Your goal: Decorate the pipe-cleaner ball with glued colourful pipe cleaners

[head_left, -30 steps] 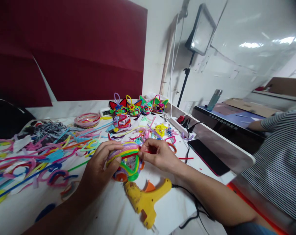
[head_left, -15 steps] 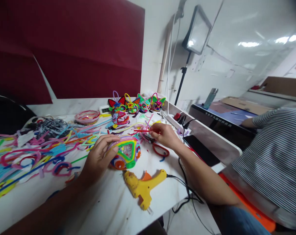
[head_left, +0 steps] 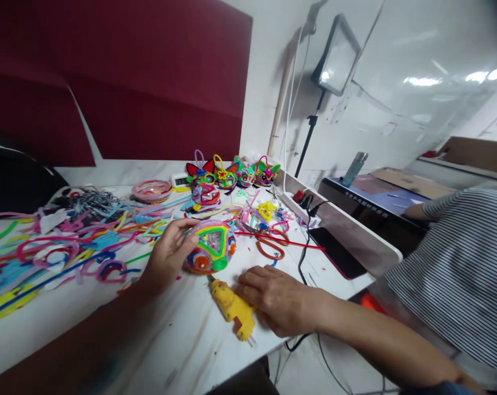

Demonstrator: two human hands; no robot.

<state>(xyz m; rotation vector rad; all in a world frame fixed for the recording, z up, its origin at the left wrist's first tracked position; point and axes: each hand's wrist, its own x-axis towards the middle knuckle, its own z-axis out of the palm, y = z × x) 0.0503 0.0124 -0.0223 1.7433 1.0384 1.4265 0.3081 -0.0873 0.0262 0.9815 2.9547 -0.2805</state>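
My left hand is closed around the left side of a round ornament made of coiled, brightly coloured pipe cleaners, with a clear triangular patch on it. Just in front of it lies a yellow hot glue gun, its nozzle close to the ornament's lower edge. My right hand is wrapped over the glue gun's handle, hiding the handle and trigger. Orange-handled scissors rest behind that hand, and a long red pipe cleaner lies across them.
Loose pipe cleaners cover the left of the table. Several finished animal-head ornaments stand at the back. A black phone and a power strip are on the right, where a black cord hangs. A person in a striped top sits beyond.
My right hand has left the red pipe cleaner on the table and come back toward me onto the glue gun's handle. My left hand still holds the ornament.
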